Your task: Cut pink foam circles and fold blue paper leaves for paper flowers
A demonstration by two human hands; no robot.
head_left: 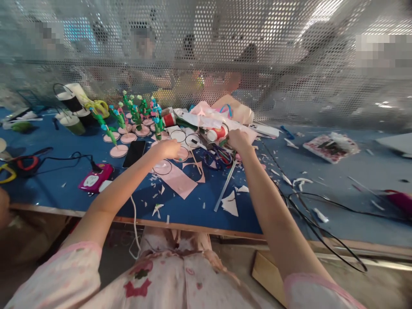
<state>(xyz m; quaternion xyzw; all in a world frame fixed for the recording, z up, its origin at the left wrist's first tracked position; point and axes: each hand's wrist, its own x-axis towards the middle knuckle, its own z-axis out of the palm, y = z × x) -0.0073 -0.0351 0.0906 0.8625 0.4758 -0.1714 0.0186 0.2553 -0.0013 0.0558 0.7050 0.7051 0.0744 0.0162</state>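
My left hand (169, 149) is low over the pink round discs, its fingers curled down and together. A pink disc (183, 153) shows right at its fingertips; whether they grip it is unclear. My right hand (238, 140) reaches into the pile of paper and tools, closed, with its fingertips hidden. Just below it a clear glue stick (225, 186) slants toward me, and blue-handled scissors (212, 159) lie to its left. Between my hands are a red-and-white roll (217, 133) and round wire-like rings (193, 140). A pink paper strip (177, 179) lies in front of my left hand.
Several green-stemmed craft flowers (137, 116) stand on pink discs at left. Nearby are a black phone (134, 153) and a magenta device (96, 177) with cables. Black cords (318, 231) hang over the front edge at right. A perforated metal screen (206, 56) rises behind; paper scraps litter the table.
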